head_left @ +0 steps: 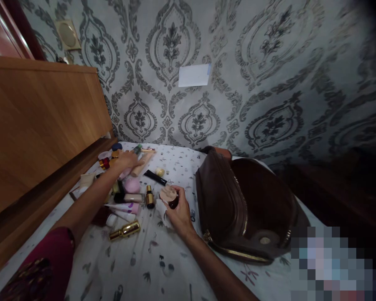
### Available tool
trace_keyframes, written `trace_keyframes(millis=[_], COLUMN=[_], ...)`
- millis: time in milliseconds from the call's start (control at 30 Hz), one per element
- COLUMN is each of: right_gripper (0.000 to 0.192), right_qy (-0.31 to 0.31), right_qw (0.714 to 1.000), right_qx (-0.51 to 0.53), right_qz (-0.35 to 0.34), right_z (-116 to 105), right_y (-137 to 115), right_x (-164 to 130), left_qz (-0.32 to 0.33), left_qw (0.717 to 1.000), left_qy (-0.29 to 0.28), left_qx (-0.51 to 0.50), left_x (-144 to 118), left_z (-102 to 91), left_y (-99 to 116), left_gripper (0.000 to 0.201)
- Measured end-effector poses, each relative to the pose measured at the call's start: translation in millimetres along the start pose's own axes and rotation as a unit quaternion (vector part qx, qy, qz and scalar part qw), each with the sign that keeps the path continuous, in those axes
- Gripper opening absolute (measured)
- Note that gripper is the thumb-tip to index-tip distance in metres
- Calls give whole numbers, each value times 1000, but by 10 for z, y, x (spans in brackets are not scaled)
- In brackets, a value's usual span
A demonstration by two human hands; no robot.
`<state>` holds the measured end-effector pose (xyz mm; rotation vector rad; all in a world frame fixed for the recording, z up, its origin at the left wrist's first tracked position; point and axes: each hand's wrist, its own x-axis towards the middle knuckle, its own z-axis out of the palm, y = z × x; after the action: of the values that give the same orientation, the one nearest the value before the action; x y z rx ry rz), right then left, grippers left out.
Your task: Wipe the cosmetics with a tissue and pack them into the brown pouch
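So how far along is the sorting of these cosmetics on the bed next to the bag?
Little looks done: the brown bag lies open and I can't see anything inside it. In hand: the right hand holds a small dark jar, while the left hand reaches into the pile and rests on a beige tube. Left on the sheet: a gold bottle, a pink sponge, a black tube and others.

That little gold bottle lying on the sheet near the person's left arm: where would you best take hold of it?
Probably around its middle. The gold bottle lies on its side on the bedsheet, apart from the other tubes, so its long rounded sides are free. Coming from above, with fingers closing across the narrow width, looks easiest. The left hand reaches elsewhere, and the right hand holds a small jar.
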<state>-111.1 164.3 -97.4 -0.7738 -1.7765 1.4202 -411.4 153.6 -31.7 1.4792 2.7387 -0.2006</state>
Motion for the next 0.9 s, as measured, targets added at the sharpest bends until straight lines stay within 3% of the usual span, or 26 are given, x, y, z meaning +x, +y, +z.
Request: trace_keyframes(millis=[167,300,400,500,600,667,800,900], right_gripper=[44,44,45,51,53,53,54,55], right_qy=[32,41,50,59,68,65,59,57], right_qw=[998,997,996,995,995,995,996,996], right_qx=[49,60,70,75,70,75,71,63], right_qz=[0,-16,-21,-12,-5,-3,1,3], right_z=[-9,1,18,25,18,8,-15,-24], right_y=[23,67,109,142,154,150,118,93], right_x=[46,58,68,80,85,83,69,61], left_qz=[-74,-47,46,182,281,276,197,204], left_qw=[997,998,998,982,959,960,976,970], left_qy=[-33,-1,40,34,39,52,96,128], left_qx=[17,30,31,24,8,-1,-10,-22], left_x=[13,-122,-281,-381,-340,-264,-227,-366], left_z=[-174,-187,-91,35,110,115,75,84], left_y=[-103,-42,182,424,491,416,237,300], left_gripper=[90,82,66,57,51,44,34,40])
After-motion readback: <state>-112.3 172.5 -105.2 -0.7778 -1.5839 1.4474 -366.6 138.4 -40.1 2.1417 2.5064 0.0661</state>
